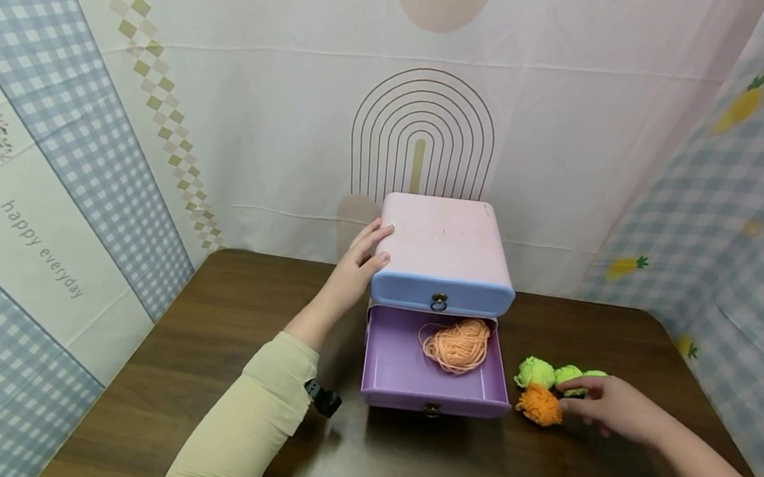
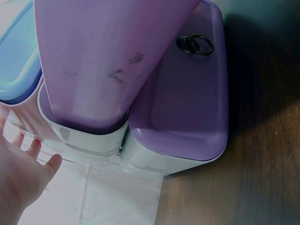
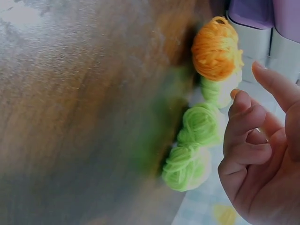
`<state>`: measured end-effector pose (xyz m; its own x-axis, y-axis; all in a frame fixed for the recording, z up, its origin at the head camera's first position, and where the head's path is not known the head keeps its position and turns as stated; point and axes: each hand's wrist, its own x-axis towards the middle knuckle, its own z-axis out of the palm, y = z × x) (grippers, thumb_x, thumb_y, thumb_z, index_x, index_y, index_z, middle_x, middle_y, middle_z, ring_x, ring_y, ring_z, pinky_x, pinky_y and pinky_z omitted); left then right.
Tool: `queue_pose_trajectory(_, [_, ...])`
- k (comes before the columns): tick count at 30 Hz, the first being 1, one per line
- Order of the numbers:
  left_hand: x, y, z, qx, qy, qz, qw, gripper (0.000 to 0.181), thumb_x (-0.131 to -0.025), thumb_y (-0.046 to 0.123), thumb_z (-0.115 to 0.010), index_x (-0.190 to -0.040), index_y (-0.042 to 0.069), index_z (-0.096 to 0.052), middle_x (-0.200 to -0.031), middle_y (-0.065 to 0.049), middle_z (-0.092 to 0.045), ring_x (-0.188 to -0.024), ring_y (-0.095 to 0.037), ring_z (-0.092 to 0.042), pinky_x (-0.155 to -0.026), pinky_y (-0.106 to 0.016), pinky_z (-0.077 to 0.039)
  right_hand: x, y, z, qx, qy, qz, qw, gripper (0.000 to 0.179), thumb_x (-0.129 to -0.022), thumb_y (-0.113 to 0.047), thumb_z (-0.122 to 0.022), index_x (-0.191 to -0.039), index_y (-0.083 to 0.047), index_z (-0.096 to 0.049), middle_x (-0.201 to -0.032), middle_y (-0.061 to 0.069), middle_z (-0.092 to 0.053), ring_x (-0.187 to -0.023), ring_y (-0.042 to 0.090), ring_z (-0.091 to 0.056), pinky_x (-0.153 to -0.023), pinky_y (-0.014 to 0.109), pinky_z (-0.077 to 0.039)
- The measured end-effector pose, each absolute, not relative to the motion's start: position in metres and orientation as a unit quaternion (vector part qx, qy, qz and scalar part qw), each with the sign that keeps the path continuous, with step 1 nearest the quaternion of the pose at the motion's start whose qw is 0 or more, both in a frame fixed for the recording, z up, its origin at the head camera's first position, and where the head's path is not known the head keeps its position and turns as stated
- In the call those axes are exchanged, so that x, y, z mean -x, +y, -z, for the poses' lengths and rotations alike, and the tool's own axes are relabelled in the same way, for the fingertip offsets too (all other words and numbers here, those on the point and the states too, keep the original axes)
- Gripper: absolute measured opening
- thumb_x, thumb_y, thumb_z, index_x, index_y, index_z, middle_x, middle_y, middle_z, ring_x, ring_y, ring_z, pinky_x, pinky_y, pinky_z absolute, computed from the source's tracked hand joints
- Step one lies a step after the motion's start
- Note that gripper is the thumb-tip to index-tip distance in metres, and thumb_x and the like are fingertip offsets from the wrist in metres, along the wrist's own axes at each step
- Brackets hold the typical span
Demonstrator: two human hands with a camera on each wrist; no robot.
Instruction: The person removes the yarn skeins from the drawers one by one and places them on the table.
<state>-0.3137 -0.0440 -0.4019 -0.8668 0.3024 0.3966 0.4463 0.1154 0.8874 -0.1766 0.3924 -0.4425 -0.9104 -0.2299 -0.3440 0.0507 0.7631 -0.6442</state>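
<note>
A small drawer cabinet (image 1: 447, 237) with a pink top stands on the table. My left hand (image 1: 357, 263) rests against its upper left edge, fingers spread over the top. Below the blue drawer (image 1: 411, 291), a purple drawer (image 1: 396, 374) is pulled out, with a peach yarn bundle (image 1: 460, 347) inside. To the right, an orange yarn ball (image 1: 540, 405) lies in front of several lime-green yarn balls (image 1: 535, 371). My right hand (image 1: 617, 407) hovers beside them, thumb and forefinger apart, other fingers loosely bent, holding nothing. The right wrist view shows the orange ball (image 3: 216, 50) beyond the fingertips.
Another purple drawer front (image 2: 183, 103) with a ring pull sits below the pulled-out one in the left wrist view. The brown wooden table (image 1: 244, 302) runs back to a patterned cloth (image 1: 282, 129), with checked cloth (image 1: 685, 245) at the right.
</note>
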Motion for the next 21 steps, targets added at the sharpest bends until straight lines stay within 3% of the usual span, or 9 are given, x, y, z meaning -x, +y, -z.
queue_pose_trajectory(6, [0.314,-0.046,0.400,0.254,-0.741,0.621,0.041,0.051,-0.100,0.014,-0.051,-0.149,0.004,-0.042,-0.165,-0.012,-0.014,-0.148,-0.030,-0.018,-0.114,-0.049,-0.028,0.177,0.388,0.429,0.060,0.920,0.337,0.189,0.055,-0.092,-0.036,-0.070,-0.133,-0.001,-0.060,-0.070,0.003,-0.057,-0.052,0.014,-0.049,-0.048,0.035,-0.048])
queue_pose_trajectory(13, [0.315,-0.045,0.404,0.250,-0.744,0.616,0.065,0.050,-0.099,0.024,-0.053,-0.148,0.014,-0.047,-0.164,-0.007,-0.018,-0.146,-0.023,-0.024,-0.112,-0.046,-0.031,0.177,0.380,0.411,0.092,0.919,0.346,0.164,0.059,-0.091,-0.037,-0.070,-0.136,-0.001,-0.058,-0.068,0.003,-0.055,-0.050,0.012,-0.047,-0.047,0.033,-0.047])
queue_pose_trajectory(21, [0.314,-0.043,0.404,0.248,-0.741,0.620,0.068,0.050,-0.098,0.025,-0.054,-0.147,0.015,-0.049,-0.164,-0.004,-0.021,-0.146,-0.022,-0.023,-0.113,-0.046,-0.030,0.176,0.372,0.397,0.116,0.920,0.344,0.149,0.056,-0.092,-0.039,-0.069,-0.136,-0.007,-0.059,-0.071,0.002,-0.056,-0.050,0.011,-0.047,-0.046,0.031,-0.045])
